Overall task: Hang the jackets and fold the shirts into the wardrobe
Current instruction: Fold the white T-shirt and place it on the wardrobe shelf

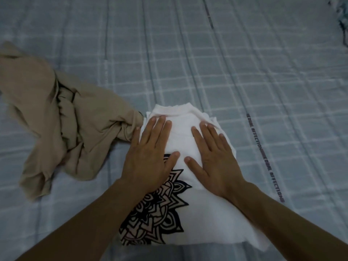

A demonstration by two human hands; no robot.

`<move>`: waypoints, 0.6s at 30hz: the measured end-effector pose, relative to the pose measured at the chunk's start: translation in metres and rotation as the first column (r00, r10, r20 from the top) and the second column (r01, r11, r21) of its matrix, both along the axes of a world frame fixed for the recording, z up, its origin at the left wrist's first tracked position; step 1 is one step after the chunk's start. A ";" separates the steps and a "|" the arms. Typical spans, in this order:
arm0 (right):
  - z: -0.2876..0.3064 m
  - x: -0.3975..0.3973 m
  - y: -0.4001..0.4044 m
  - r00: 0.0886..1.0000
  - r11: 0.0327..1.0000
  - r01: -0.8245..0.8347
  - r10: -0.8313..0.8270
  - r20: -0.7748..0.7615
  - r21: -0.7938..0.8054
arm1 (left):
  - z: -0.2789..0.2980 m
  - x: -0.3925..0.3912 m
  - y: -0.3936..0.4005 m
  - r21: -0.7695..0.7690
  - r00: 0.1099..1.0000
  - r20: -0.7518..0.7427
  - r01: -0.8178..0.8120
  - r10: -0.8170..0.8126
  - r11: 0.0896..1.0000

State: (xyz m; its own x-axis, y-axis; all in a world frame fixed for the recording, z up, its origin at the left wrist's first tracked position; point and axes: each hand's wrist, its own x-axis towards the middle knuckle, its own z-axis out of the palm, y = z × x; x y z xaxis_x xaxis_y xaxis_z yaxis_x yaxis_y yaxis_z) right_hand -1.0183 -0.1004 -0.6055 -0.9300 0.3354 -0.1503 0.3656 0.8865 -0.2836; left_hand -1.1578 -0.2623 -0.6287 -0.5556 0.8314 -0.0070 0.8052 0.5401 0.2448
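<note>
Hands, left (150, 153) and right (212, 159), press flat with fingers spread on a part-folded white shirt (188, 213) on the bed (244, 72), beside a crumpled tan garment (56, 119); another fold likely comes next.

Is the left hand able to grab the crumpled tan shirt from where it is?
Probably yes. The left hand lies flat on the white shirt, and the tan shirt is right beside it, nothing between.

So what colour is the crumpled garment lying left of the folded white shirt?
Beige, a plain tan; the crumpled garment shows in the head view.
</note>
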 end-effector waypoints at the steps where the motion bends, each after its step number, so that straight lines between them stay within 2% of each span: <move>1: 0.002 -0.001 0.001 1.000 1.000 -0.005 0.006 0.016 -0.010 | 0.003 0.001 0.001 -0.008 1.000 0.008 -0.003 0.003 1.000; 5: 0.035 0.002 -0.005 0.989 0.996 -0.024 0.037 0.146 -0.089 | 0.027 0.009 -0.005 -0.032 1.000 0.009 -0.005 0.006 0.999; 8: 0.062 0.026 -0.028 0.983 0.995 -0.074 0.085 0.160 -0.073 | 0.044 0.036 -0.021 0.010 0.996 0.015 0.091 -0.091 0.996; 10: 0.058 0.048 -0.043 0.982 0.994 -0.095 0.103 0.158 -0.056 | 0.040 0.054 -0.035 0.014 0.987 0.062 0.149 -0.149 0.989; 15: 0.020 0.082 -0.051 0.999 0.990 -0.035 0.037 0.009 -0.134 | 0.014 0.069 -0.052 -0.047 0.978 0.123 0.173 -0.166 0.984; 18: 0.021 0.082 -0.050 0.998 0.995 -0.056 0.055 -0.005 -0.083 | 0.019 0.070 -0.050 -0.066 0.980 0.126 0.161 -0.152 0.985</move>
State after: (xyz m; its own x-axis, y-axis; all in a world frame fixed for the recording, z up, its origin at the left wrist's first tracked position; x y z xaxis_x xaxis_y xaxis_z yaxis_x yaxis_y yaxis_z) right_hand -0.9364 -0.1504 -0.5848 -0.9473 0.2697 -0.1729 0.3156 0.8789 -0.3576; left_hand -1.0875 -0.3120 -0.6096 -0.4098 0.9026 -0.1320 0.8483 0.4303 0.3085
